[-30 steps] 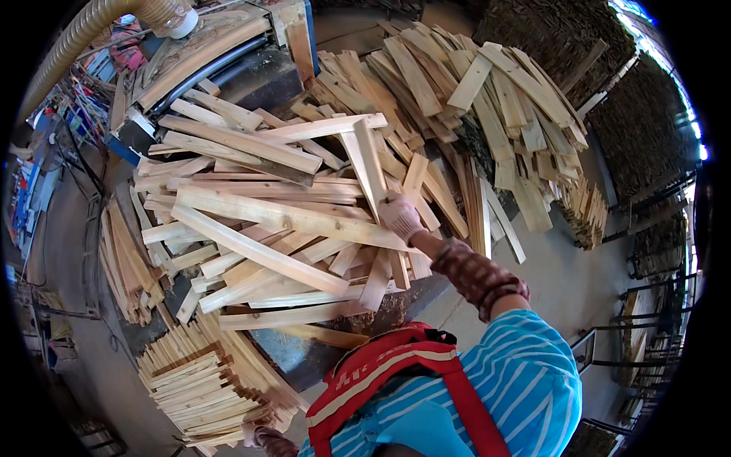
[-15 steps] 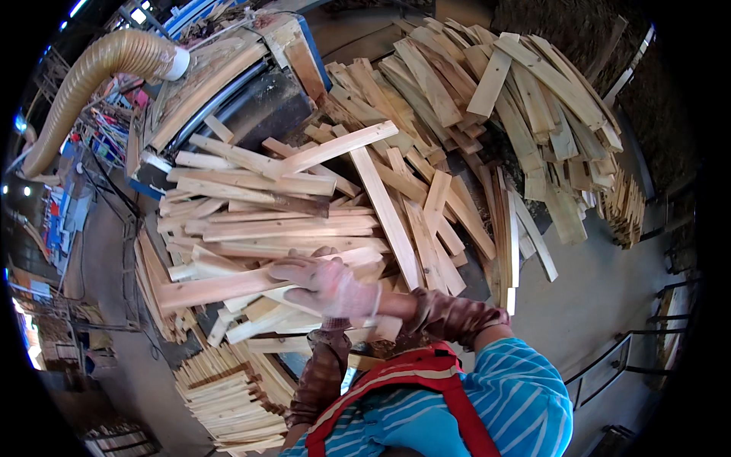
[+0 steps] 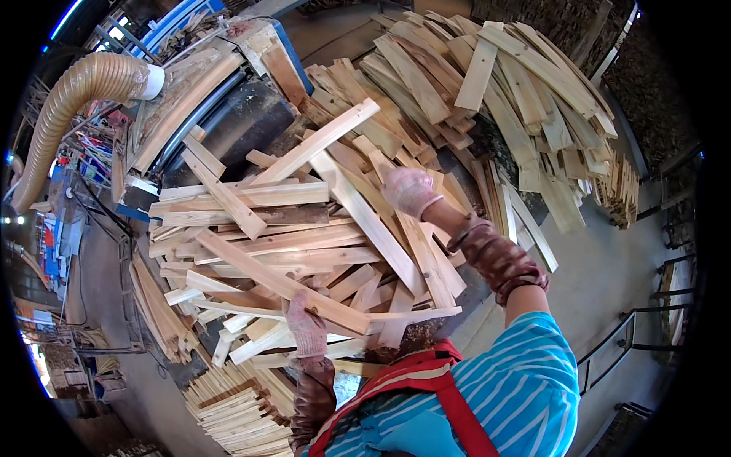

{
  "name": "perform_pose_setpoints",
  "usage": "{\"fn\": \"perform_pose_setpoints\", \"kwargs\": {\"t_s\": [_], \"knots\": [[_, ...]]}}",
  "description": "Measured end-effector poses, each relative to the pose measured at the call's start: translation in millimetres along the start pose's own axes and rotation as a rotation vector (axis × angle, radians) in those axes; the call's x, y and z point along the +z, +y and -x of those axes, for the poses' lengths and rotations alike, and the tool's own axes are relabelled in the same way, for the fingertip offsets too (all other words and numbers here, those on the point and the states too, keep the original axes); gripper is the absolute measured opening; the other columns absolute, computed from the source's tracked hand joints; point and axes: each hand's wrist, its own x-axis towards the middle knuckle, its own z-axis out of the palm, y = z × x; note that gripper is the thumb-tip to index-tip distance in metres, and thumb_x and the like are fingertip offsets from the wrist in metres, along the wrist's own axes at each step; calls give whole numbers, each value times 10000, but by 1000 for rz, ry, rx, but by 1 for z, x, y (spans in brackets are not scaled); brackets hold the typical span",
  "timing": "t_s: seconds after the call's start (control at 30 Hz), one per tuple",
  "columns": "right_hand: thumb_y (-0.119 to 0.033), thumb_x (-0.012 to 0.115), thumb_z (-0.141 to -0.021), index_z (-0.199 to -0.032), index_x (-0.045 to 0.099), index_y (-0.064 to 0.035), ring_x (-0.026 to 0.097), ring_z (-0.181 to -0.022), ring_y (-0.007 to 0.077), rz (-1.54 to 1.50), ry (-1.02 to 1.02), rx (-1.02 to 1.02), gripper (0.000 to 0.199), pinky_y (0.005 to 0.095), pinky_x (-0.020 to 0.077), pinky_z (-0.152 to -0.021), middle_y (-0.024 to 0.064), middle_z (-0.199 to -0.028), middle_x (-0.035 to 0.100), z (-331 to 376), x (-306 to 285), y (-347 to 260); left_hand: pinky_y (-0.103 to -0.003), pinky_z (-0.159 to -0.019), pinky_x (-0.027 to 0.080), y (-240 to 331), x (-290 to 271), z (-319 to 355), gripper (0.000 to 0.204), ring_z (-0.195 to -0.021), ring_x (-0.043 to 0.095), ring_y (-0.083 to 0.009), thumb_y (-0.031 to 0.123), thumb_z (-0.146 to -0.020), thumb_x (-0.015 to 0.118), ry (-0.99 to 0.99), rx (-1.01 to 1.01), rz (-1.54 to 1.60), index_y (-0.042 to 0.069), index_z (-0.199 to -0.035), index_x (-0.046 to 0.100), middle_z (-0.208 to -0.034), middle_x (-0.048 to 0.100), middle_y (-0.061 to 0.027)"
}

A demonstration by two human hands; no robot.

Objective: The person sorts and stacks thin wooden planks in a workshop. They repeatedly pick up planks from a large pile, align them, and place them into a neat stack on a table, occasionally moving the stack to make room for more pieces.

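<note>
A big loose pile of pale wooden slats (image 3: 304,244) lies in front of me. My left hand (image 3: 307,329), in a light glove with a brown sleeve, is closed around the lower end of a long slat (image 3: 266,276) at the near edge of the pile. My right hand (image 3: 411,190), gloved the same way, reaches further up the heap with its fingers curled down over another slat (image 3: 426,259) that runs toward me. The fingertips of both hands are hidden by wood.
A neat stack of slats (image 3: 228,411) sits at the lower left. Behind the pile stand a dark machine with a blue frame (image 3: 228,114) and a beige ribbed hose (image 3: 68,114). A second heap of slats (image 3: 533,91) lies far right, and a metal railing (image 3: 624,343) right.
Half a second ago both hands were close together at the near left of the pile. My right hand has since reached up and right into the heap; my left stays low.
</note>
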Motion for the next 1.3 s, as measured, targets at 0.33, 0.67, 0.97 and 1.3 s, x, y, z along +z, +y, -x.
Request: {"fn": "perform_pose_setpoints", "kwargs": {"t_s": [0.33, 0.67, 0.97, 1.3], "knots": [[-368, 630, -925, -1195, 637, -36, 687, -997, 415, -141, -38, 20, 428, 495, 542, -881, 230, -1084, 712, 47, 48, -5, -410, -628, 611, -13, 13, 34, 354, -720, 681, -266, 43, -877, 633, 31, -76, -20, 16, -1213, 524, -937, 686, -157], [-333, 568, -934, -1093, 657, 7, 680, -979, 438, -497, -62, 120, 386, 520, 522, -866, 284, -990, 698, 80, 36, -19, -359, -640, 604, 32, -13, 82, 550, -761, 675, -226, 91, -903, 614, -3, -19, -325, 34, -1433, 477, -925, 673, -128], [-308, 637, -953, -1285, 511, 22, 701, -853, 399, -533, -112, -84, 485, 499, 590, -748, 253, -1187, 623, 258, 11, -105, -305, -616, 573, -34, 42, 44, 285, -725, 668, -181, 85, -912, 687, 38, -238, -439, 5, -1168, 593, -902, 677, -70], [-123, 672, -928, -1093, 731, -7, 702, -926, 214, -1389, -149, 162, 210, 319, 554, -848, 114, -1014, 742, 231, 91, -82, -306, -754, 598, -19, 30, 46, 541, -893, 680, -180, -67, -836, 706, -11, -277, -548, 18, -1336, 519, -1064, 674, -79]]}}
